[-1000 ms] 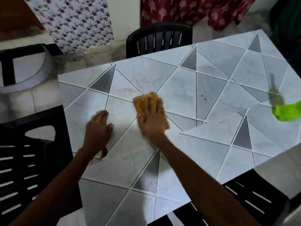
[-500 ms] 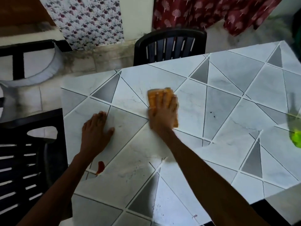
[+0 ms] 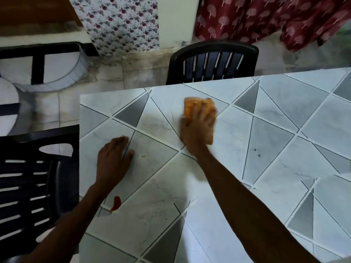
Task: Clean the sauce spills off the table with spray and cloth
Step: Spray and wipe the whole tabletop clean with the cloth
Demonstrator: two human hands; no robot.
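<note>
The table has a pale top with grey and white triangles on it. 1 black chair is tucked in at the far side. 1 more black chair sits at the left side. Behind them hang a red curtain with white trees and a flowery white sheet.

The right hand lies flat on an orange cloth and presses it on the table. Its fingers are straight and a bit spread, and they point to the far side. The cloth pokes out past the fingertips and along the little-finger side of the hand. The cloth's edges are blurry, so I cannot tell if it is folded.

The left hand lies flat on the bare table, near the left edge. Its fingers are straight and close together, and the thumb sticks out to the right. It holds nothing.

A red sauce spill sits on the table just beside the left wrist, behind the left fingertips and well apart from the cloth. A tiny yellow speck lies just right of the left thumb. 2 small dark specks sit to the right of the right hand, apart from its fingers.
</note>
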